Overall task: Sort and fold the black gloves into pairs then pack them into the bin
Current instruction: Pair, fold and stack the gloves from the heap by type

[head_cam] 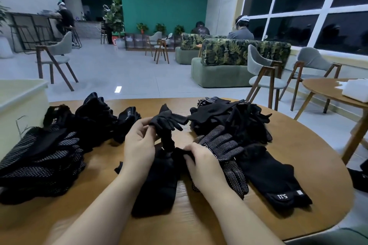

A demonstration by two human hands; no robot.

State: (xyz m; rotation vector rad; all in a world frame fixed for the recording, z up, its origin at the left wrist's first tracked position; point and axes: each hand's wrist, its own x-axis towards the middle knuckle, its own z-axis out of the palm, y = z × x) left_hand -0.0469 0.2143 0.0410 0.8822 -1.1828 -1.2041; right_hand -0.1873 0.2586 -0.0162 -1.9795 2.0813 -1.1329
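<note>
My left hand (139,143) grips a plain black glove (169,120) lifted above the middle of the round wooden table (298,157), its fingers pointing right. My right hand (201,162) pinches the lower end of black glove fabric (179,155) just below it. Another plain black glove (157,185) lies flat between my forearms. A dotted-palm glove (225,145) and a cuffed glove marked 5.11 (274,181) lie right of my right hand. A loose heap of gloves (231,117) sits at the back right. Stacked dotted gloves (39,157) and folded bundles (95,117) fill the left side.
A pale bin (22,95) stands off the table's left edge. A second wooden table (326,89) with white paper stands at the right, with grey chairs (260,71) behind. More black fabric (358,177) lies at the far right. People sit in the background.
</note>
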